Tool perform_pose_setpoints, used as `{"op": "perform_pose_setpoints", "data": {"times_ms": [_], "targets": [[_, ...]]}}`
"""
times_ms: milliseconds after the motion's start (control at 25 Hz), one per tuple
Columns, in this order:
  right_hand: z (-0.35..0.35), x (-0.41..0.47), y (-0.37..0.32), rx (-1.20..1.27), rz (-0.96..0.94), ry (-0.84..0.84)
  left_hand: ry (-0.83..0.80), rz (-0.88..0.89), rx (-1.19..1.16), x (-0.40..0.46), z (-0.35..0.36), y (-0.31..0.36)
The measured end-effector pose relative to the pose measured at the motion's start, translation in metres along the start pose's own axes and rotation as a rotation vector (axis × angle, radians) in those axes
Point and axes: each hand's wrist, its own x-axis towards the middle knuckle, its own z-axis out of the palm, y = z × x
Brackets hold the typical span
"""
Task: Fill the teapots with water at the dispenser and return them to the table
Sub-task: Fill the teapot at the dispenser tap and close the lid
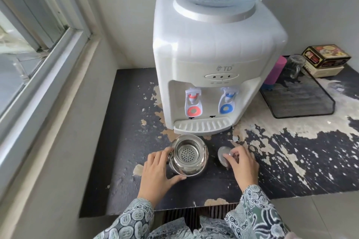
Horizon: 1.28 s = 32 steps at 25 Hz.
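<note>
The left hand (155, 172) cups the side of the steel teapot (188, 156), fingers curled round its body near the hinge of the folded-down handle, steadying it on the worn dark counter (120, 151) just in front of the dispenser (213, 75). The pot is open, shiny, its perforated strainer basket showing inside. To its right, the right hand (241, 163) pinches the knob of the lid (223, 156), which rests on or just above the counter. Filling seems not yet begun; next the pot must go under a tap.
</note>
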Motion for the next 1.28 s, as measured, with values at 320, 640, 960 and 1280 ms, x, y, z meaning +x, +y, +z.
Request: {"op": "perform_pose_setpoints", "data": {"times_ms": [320, 640, 960, 1280], "targets": [[0.003, -0.014, -0.096, -0.015, -0.591, -0.011, -0.018, -0.012, 0.001, 0.001, 0.001, -0.002], [0.025, -0.016, -0.092, -0.248, -0.62, -0.102, -0.052, -0.006, 0.098, 0.001, 0.003, 0.0], [0.021, -0.013, -0.091, -0.058, -0.451, -0.301, -0.122, -0.093, 0.269, 0.007, -0.002, 0.005], [0.017, -0.016, -0.091, -0.074, -0.439, -0.383, -0.18, -0.114, 0.324, 0.014, -0.009, 0.01]]}}
